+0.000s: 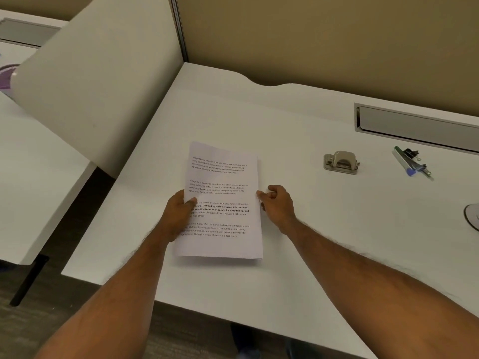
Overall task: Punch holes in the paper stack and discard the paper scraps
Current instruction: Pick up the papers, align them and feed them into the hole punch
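Observation:
A stack of printed white paper (225,177) is held a little above the white desk (311,229), its near edge lifted and casting a shadow. My left hand (178,216) grips the stack's left edge, thumb on top of the print. At the right edge, my right hand (278,206) pinches the paper with its fingertips. A small metal hole punch (341,162) stands on the desk to the right of the stack, apart from both hands.
A clear pouch with clips and a blue item (412,163) lies right of the punch. A grey cable tray slot (420,126) is set into the desk's back. A round object (473,216) shows at the right edge. A partition panel (98,86) stands left.

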